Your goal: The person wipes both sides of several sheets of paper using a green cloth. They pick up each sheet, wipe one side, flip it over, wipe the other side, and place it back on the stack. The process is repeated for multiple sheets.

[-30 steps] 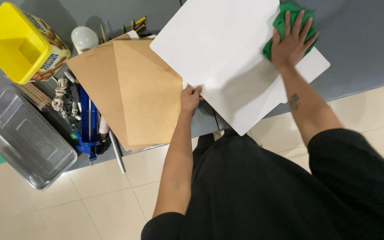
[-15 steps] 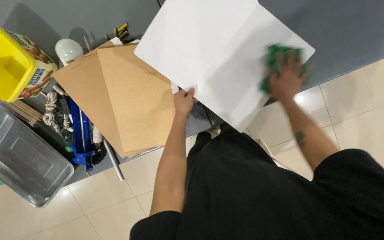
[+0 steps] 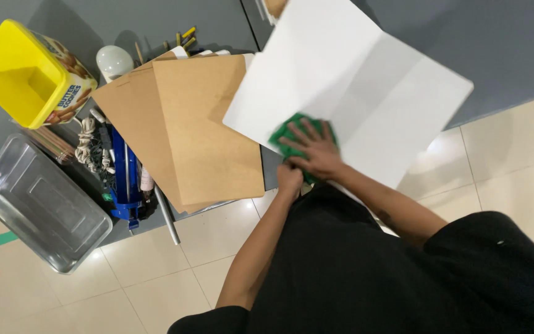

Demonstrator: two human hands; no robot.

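Note:
A large white board (image 3: pixel 366 93) lies tilted over the grey table (image 3: pixel 502 43). My right hand (image 3: pixel 313 150) presses a green cloth (image 3: pixel 285 133) flat against the board's near left part, fingers spread. My left hand (image 3: pixel 290 179) grips the board's near edge just below the cloth, right beside my right hand. Two brown boards (image 3: pixel 199 130) lie to the left, partly under the white one.
A yellow tub (image 3: pixel 23 77) stands at the table's left end, with a white bulb (image 3: pixel 114 60), pencils, cord and blue tools (image 3: pixel 125 179) beside it. A shiny metal tray (image 3: pixel 38 207) hangs over the left corner. Cream floor tiles lie below.
My right hand has swept the green cloth from the board's far right end across to its near left part, beside my left hand. My view has shifted slightly.

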